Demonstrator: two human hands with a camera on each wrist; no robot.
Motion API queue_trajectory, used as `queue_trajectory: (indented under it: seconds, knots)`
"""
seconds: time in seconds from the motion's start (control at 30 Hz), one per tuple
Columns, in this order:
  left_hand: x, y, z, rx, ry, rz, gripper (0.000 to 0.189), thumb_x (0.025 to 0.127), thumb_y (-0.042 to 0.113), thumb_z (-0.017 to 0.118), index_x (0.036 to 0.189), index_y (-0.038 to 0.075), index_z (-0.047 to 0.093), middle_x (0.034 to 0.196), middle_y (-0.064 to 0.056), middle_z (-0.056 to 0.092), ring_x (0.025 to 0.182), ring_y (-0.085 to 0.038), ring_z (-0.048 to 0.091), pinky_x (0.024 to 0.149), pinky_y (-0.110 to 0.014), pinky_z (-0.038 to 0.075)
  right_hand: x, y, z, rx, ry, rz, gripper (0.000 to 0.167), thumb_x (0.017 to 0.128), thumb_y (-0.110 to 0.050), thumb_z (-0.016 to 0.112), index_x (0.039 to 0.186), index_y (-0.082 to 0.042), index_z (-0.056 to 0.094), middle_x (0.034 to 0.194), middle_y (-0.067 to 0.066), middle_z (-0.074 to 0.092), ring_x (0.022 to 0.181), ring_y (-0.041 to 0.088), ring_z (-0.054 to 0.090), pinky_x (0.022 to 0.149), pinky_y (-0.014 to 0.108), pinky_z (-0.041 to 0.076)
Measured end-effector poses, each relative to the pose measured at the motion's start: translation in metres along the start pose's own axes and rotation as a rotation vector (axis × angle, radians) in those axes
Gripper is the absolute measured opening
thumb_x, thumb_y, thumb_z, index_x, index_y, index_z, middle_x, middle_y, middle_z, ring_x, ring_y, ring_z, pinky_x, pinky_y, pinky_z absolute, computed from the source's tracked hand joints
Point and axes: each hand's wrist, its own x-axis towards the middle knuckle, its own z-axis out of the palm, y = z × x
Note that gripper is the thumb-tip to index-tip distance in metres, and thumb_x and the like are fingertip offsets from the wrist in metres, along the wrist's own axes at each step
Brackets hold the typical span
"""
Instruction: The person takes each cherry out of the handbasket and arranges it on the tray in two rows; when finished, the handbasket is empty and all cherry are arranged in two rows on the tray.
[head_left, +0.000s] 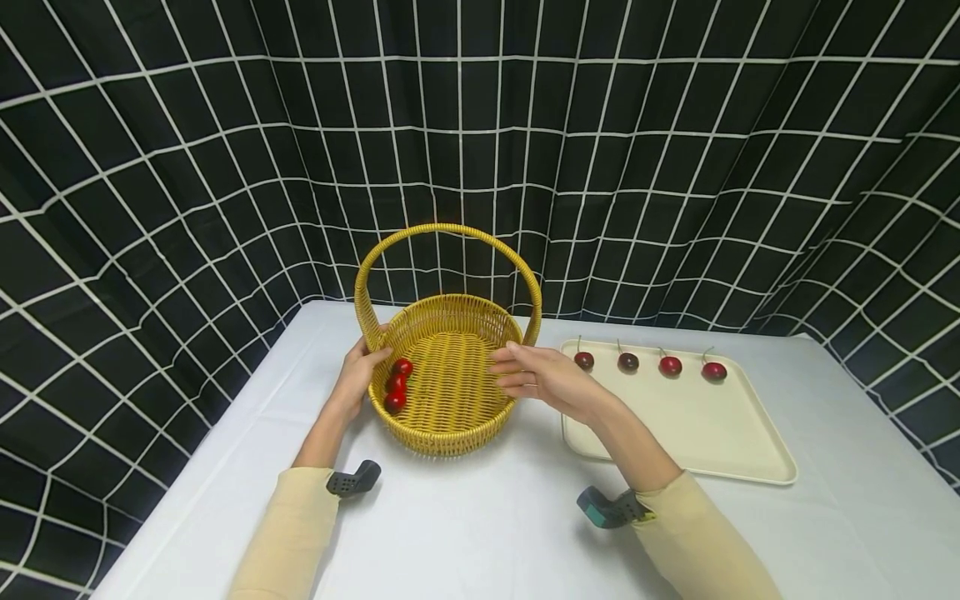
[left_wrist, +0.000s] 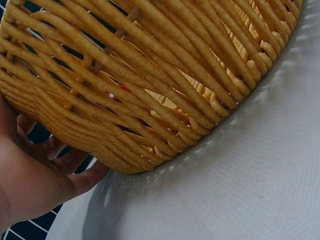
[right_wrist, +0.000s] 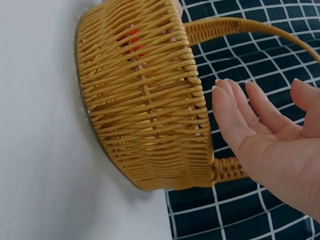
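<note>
A yellow wicker basket [head_left: 442, 437] with a tall hooped handle [head_left: 447, 227] stands on the table. Three red cherries [head_left: 397, 385] lie inside, along its left wall. At the basket's left side my left hand [head_left: 356, 379] holds the rim near the handle's foot; the left wrist view shows its fingers against the outer weave [left_wrist: 125, 100]. Over the right rim hovers my right hand [head_left: 551, 379], its fingers pointing into the basket. In the right wrist view those fingers [right_wrist: 232, 112] are extended, with nothing held, apart from the weave.
Right of the basket lies a cream tray [head_left: 675, 425]. Several dark red cherries with stems, such as the rightmost cherry [head_left: 714, 372], sit in a row along its far side. A white cloth [head_left: 465, 525] covers the table, and a black gridded curtain [head_left: 600, 158] hangs behind.
</note>
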Motion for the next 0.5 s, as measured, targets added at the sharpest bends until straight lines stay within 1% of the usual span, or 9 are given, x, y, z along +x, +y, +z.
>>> queue_trajectory:
  seconds: [0.1, 0.27, 0.5]
  knots:
    - [0.0, 0.001, 0.0, 0.0, -0.001, -0.006, 0.051, 0.099, 0.013, 0.045, 0.148, 0.013, 0.032, 0.149, -0.012, 0.032, 0.136, -0.028, 0.029, 0.11, -0.048, 0.023, 0.006, 0.001, 0.003, 0.0, 0.002, 0.013, 0.055, 0.103, -0.034, 0.041, 0.138, 0.008, 0.04, 0.134, 0.028, 0.047, 0.118, 0.034, 0.052, 0.099, 0.039, 0.043]
    - [0.0, 0.001, 0.001, -0.006, 0.001, -0.02, 0.051, 0.099, 0.013, 0.045, 0.148, 0.014, 0.033, 0.15, -0.011, 0.032, 0.137, -0.027, 0.028, 0.111, -0.046, 0.022, 0.014, 0.001, 0.006, 0.018, 0.01, 0.042, 0.055, 0.103, -0.033, 0.04, 0.138, 0.01, 0.039, 0.135, 0.029, 0.045, 0.123, 0.042, 0.045, 0.098, 0.037, 0.043]
    - [0.0, 0.0, 0.0, -0.004, 0.0, -0.015, 0.052, 0.099, 0.014, 0.046, 0.149, 0.014, 0.032, 0.151, -0.012, 0.031, 0.137, -0.029, 0.028, 0.111, -0.048, 0.023, 0.024, -0.001, 0.015, -0.009, 0.003, 0.073, 0.054, 0.104, -0.033, 0.039, 0.138, 0.009, 0.039, 0.136, 0.029, 0.045, 0.124, 0.043, 0.044, 0.101, 0.039, 0.041]
